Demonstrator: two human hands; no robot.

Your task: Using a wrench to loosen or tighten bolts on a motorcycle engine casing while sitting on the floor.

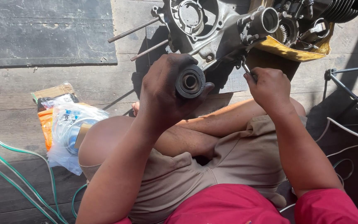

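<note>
Centrally, the left hand is grasping a round black metal bearing part, unfitted; the right hand is clenching what is probably a slim metal tool beside the grey aluminium engine casing.

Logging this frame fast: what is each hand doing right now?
Left hand: closed around a round black metal part, held up.
Right hand: closed on a thin metal tool pointed at the engine casing.

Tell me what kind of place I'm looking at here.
Likely an informal repair spot for small engines, set on a wooden plank floor in sunlight. A bare metal engine casing lies open, the left hand holds a round greasy part, and bagged parts sit beside the person.
</note>
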